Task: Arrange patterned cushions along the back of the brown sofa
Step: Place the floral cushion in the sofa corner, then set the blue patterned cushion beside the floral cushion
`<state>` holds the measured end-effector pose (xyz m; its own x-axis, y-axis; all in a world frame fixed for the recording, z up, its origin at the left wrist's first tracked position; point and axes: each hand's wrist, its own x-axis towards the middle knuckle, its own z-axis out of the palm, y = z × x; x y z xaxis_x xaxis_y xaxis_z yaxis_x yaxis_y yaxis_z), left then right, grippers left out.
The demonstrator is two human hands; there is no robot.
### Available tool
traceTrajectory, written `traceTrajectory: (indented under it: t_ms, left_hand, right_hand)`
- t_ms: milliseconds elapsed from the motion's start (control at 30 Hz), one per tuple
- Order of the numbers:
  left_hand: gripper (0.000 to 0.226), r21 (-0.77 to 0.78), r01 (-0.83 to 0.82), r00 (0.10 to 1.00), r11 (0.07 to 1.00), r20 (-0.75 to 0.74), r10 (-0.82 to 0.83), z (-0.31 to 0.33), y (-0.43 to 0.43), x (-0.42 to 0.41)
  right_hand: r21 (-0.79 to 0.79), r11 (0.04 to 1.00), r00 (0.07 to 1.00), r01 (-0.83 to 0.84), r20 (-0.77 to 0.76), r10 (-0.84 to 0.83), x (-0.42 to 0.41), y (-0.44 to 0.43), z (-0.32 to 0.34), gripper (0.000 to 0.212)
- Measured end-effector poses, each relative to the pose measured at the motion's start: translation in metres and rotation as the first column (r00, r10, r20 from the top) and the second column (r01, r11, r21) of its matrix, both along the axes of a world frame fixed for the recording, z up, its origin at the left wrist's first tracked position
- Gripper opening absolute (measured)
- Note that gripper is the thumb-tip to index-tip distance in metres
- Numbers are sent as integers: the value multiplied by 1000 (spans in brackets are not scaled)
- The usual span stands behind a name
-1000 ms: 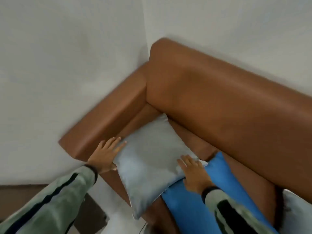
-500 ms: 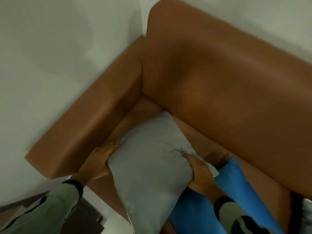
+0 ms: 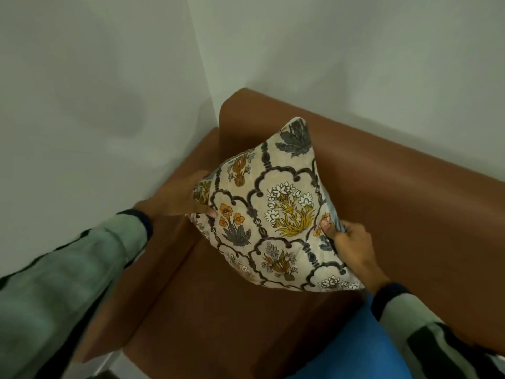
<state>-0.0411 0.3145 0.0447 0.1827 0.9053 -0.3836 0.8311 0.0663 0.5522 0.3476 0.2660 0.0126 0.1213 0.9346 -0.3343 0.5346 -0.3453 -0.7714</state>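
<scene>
A cream cushion with a floral print (image 3: 276, 214) is held up above the seat in the corner of the brown sofa (image 3: 396, 203). Its patterned face points at me and its top corner leans near the sofa back. My left hand (image 3: 177, 198) grips the cushion's left edge, thumb on the front. My right hand (image 3: 349, 242) grips its right edge, where a grey backing shows. Both hands hold it clear of the seat.
A blue cushion (image 3: 363, 346) lies on the seat at the lower right, partly under my right sleeve. The sofa's left armrest (image 3: 175, 269) runs along a white wall (image 3: 95, 105). Another white wall stands behind the sofa back.
The cushion lay grey side up on the seat. Both hands gripped it, lifted it and turned it over, so the floral face now shows and it stands toward the sofa back.
</scene>
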Motion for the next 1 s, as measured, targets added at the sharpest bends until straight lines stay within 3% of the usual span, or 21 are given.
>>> traceTrajectory:
  t_ms: [100, 233, 333, 433, 500, 600, 667, 767, 833, 900, 1000]
  left_hand:
    - [98, 9, 63, 988, 998, -140, -61, -28, 12, 9]
    - [98, 38, 116, 889, 993, -450, -87, -58, 9, 26]
    - [94, 221, 31, 899, 975, -433, 70, -62, -20, 37]
    - [68, 469, -43, 895, 882, -375, 243, -60, -69, 58]
    - [58, 536, -20, 894, 844, -368, 255, -61, -107, 79]
    - [60, 472, 118, 919, 874, -386, 84, -68, -160, 120]
    - [69, 351, 232, 914, 907, -399, -79, -76, -194, 150]
    - [84, 110, 367, 874, 923, -381, -302, -92, -254, 194]
    - [82, 13, 405, 852, 914, -368, -372, -105, -302, 220]
    - [86, -3, 457, 815, 890, -399, -420, -122, -344, 242]
    - [102, -62, 450, 766, 891, -486, -421, -146, -380, 275]
  right_hand:
    - [-69, 998, 996, -10, 83, 15, 5, 7, -14, 45]
    - [-164, 983, 984, -85, 140, 109, 2, 9, -31, 50]
    - [-116, 983, 941, -145, 291, 173, 5, 4, -30, 62]
    - [-25, 988, 916, -155, 372, 153, 24, -21, -21, 61]
    - [-5, 990, 905, -139, 405, 129, 49, -49, -17, 60]
    - [-91, 983, 894, -163, 408, 186, 102, -93, -21, 57]
    - [-219, 947, 867, -236, 392, 307, 146, -126, -28, 66]
    - [-457, 783, 662, -422, 434, 611, 218, -183, -40, 96]
    - [-590, 676, 537, -442, 429, 726, 258, -224, -49, 107]
    - [-624, 641, 453, -447, 461, 763, 288, -266, -63, 113]
    - [-600, 650, 426, -467, 492, 760, 319, -323, -92, 121]
